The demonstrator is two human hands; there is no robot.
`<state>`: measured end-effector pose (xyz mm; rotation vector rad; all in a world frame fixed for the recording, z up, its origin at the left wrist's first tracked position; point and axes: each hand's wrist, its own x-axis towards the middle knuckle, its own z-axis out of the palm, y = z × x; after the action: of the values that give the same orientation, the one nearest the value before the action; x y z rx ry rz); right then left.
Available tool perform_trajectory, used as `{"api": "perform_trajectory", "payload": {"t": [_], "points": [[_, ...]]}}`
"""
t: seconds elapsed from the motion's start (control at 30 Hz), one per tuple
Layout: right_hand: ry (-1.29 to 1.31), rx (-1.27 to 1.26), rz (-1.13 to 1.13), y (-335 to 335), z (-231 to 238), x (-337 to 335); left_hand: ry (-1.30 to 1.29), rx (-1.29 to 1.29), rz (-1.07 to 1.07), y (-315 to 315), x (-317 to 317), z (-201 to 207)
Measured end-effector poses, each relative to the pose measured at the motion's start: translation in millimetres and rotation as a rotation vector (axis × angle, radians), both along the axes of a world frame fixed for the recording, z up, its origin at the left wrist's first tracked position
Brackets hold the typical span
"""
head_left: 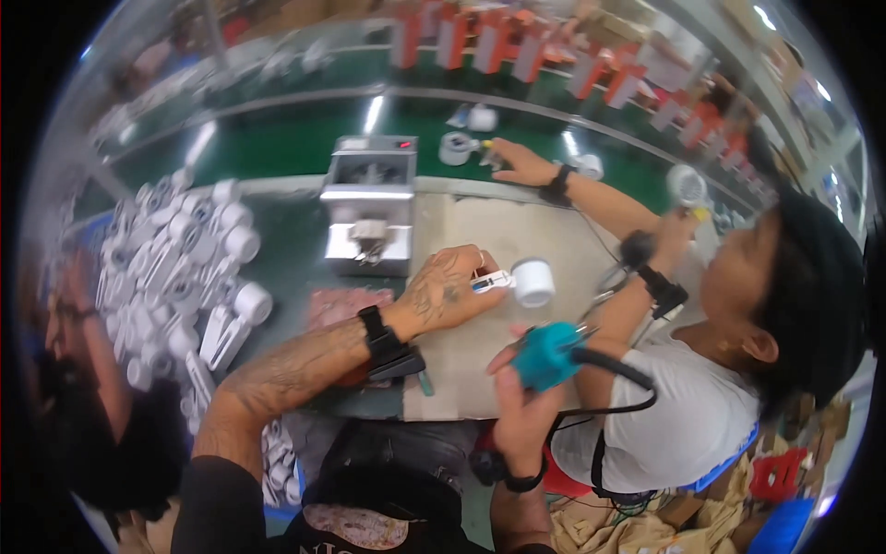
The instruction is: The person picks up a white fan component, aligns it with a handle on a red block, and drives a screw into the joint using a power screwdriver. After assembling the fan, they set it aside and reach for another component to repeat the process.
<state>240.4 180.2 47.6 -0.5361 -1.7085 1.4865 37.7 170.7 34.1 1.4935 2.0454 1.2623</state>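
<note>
We have our left hand over the counter, its fingers closed on the handle of a white round-headed device, the head at three o'clock. At five o'clock from it, our right hand has its fingers wrapped around a teal corded tool. White parts lie heaped at nine o'clock.

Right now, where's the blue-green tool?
In the head view, right of centre: the blue-green tool is in the person's right hand, just below the white gadget that the left hand holds.
</note>
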Motion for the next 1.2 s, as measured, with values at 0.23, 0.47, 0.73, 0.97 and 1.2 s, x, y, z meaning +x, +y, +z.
{"api": "perform_trajectory", "payload": {"t": [0.23, 0.47, 0.73, 0.97, 1.2], "points": [[0.029, -0.045, 0.019, -12.2, -24.1, -57.9, 0.227, 0.058, 0.024, -128.6, -18.3, -15.2], [0.112, -0.151, 0.153, -28.9, -22.9, -73.0, 0.275, 0.071, 0.043, -161.1, -22.3, -43.1], [0.144, -0.087, 0.122, -39.0, -37.3, -80.5, 0.276, 0.092, 0.023, -162.5, -22.1, -47.3], [0.078, -0.061, 0.104, -32.9, -25.9, -87.0, 0.228, 0.106, 0.069, -161.7, -19.8, -54.6], [-0.032, 0.049, -0.001, -45.4, -23.3, -68.6, -0.026, 0.064, 0.152, -178.5, -15.9, -44.1]]}}
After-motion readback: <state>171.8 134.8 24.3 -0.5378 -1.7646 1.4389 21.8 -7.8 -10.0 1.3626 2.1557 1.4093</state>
